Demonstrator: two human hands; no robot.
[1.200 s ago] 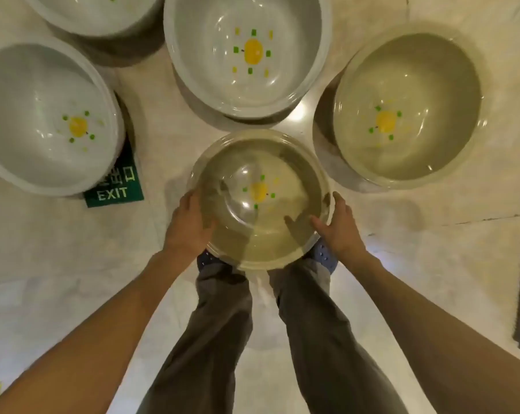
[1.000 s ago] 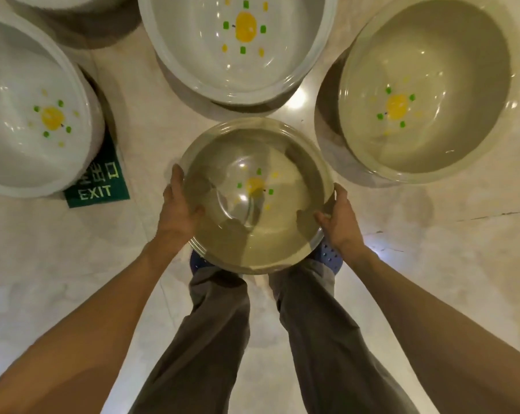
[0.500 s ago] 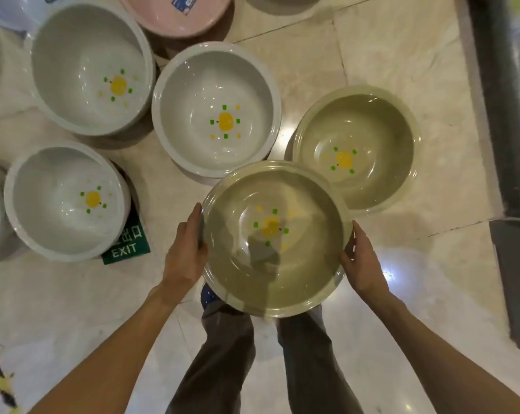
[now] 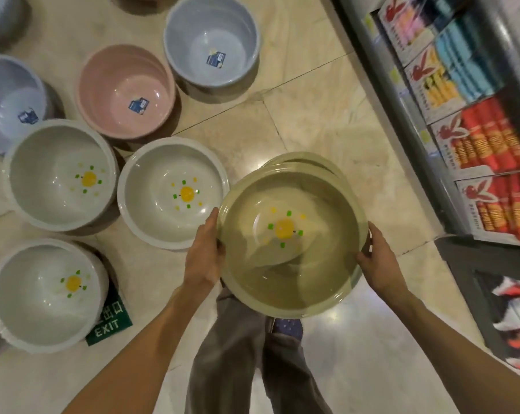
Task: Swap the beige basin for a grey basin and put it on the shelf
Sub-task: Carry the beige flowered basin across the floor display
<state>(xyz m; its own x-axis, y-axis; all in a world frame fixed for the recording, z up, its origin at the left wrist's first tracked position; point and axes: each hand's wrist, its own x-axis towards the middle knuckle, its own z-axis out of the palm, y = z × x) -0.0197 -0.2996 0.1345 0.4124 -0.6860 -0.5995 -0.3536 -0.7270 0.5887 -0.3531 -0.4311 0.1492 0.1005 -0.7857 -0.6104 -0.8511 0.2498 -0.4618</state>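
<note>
The beige basin (image 4: 291,237) is hanging above the floor (image 4: 327,121), over another beige basin's rim (image 4: 300,159), with the left hand (image 4: 203,258) and right hand (image 4: 378,264) gripping opposite rims, fingers curled closed on it. It looks like the put-down step; next, setting it down and reaching left for a grey basin (image 4: 172,192), with the shelf (image 4: 461,130) lining the floor's right edge.

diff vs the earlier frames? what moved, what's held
The beige basin has been lifted clear of the floor and carried right, and now covers most of the second beige basin near the shelf. Left hand and right hand keep gripping opposite rims. The grey basins stay put on the floor.
</note>
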